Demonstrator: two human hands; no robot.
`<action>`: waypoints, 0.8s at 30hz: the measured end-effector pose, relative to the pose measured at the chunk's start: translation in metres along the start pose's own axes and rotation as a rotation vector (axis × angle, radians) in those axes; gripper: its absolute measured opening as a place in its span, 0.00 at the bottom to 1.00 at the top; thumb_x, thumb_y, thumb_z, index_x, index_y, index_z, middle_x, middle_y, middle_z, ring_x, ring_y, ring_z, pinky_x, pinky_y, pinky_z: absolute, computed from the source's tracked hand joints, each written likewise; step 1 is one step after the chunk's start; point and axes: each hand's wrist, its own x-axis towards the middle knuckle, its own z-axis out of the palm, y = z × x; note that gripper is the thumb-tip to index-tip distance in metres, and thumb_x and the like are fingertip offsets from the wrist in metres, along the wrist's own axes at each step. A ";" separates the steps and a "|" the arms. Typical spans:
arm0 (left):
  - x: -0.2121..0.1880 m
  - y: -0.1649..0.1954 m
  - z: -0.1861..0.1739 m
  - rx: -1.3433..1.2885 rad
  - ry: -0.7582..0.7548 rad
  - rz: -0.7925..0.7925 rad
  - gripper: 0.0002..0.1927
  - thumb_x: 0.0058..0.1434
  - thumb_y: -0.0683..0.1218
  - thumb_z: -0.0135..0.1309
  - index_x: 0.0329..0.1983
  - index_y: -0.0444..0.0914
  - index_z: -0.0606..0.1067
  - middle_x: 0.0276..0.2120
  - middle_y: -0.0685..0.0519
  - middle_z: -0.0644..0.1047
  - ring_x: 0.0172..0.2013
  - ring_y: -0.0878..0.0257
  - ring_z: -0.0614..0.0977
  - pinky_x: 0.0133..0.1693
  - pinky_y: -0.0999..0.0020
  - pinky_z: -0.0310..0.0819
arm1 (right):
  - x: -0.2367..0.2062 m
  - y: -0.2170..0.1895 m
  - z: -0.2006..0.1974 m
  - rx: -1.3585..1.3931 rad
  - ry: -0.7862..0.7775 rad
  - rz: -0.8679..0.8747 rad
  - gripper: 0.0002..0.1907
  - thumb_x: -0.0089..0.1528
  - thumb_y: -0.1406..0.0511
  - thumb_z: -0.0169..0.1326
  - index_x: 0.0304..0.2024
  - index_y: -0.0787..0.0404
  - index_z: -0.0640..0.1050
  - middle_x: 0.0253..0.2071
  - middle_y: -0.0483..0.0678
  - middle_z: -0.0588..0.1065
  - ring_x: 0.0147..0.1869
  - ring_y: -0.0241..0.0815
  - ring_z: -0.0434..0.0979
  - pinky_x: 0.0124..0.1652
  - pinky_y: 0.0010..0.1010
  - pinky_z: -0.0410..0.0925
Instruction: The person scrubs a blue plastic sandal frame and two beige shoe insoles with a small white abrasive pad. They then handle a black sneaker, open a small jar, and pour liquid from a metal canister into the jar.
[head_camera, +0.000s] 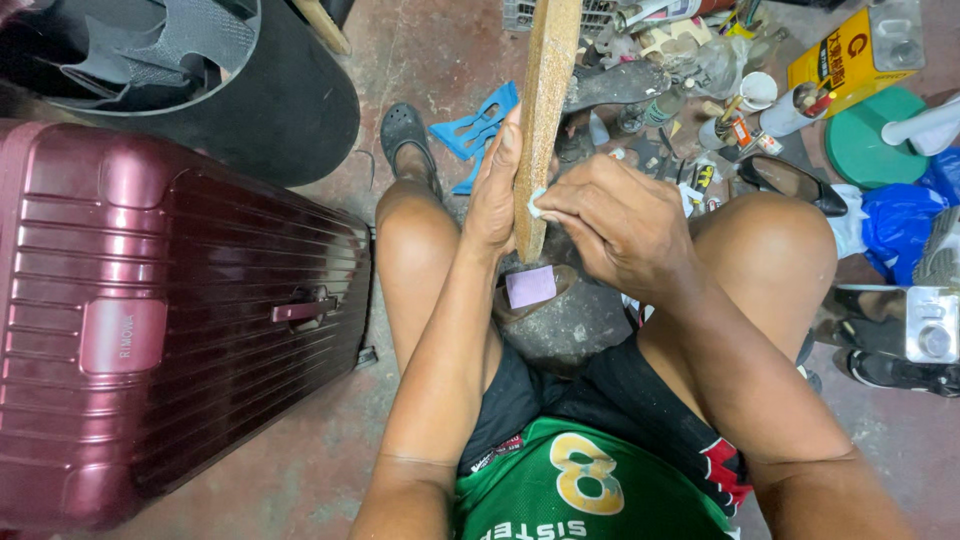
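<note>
Hands at centre frame: I see the left hand (497, 190) gripping a tall wooden strip (545, 110) upright between the knees to steady it, the right hand (615, 220) pinching a white scrap (535, 205) against its edge, above a dark shoe (555, 305).

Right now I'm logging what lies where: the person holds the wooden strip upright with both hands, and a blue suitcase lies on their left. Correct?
Not quite. The suitcase is dark red, not blue, as the head view shows. Otherwise correct: left hand and right hand hold the wooden strip upright.
</note>
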 end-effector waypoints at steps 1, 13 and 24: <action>0.000 0.000 0.000 0.003 0.016 -0.013 0.39 0.74 0.65 0.46 0.77 0.35 0.60 0.41 0.55 0.72 0.38 0.69 0.72 0.38 0.74 0.69 | -0.001 0.000 0.000 -0.003 -0.001 0.004 0.11 0.60 0.74 0.63 0.45 0.61 0.80 0.42 0.49 0.77 0.44 0.48 0.80 0.42 0.36 0.73; -0.002 0.012 0.007 -0.151 -0.019 -0.073 0.34 0.72 0.69 0.41 0.67 0.40 0.66 0.27 0.56 0.69 0.21 0.72 0.60 0.22 0.76 0.51 | -0.014 0.007 0.001 0.411 0.174 0.385 0.03 0.69 0.74 0.59 0.44 0.65 0.79 0.46 0.50 0.74 0.39 0.34 0.74 0.39 0.21 0.68; 0.000 0.001 0.008 -0.026 0.088 -0.059 0.37 0.71 0.67 0.44 0.74 0.38 0.63 0.33 0.55 0.72 0.33 0.69 0.72 0.34 0.74 0.67 | -0.002 0.002 0.005 0.005 0.045 0.081 0.11 0.63 0.76 0.65 0.47 0.62 0.82 0.44 0.51 0.76 0.46 0.44 0.81 0.44 0.32 0.74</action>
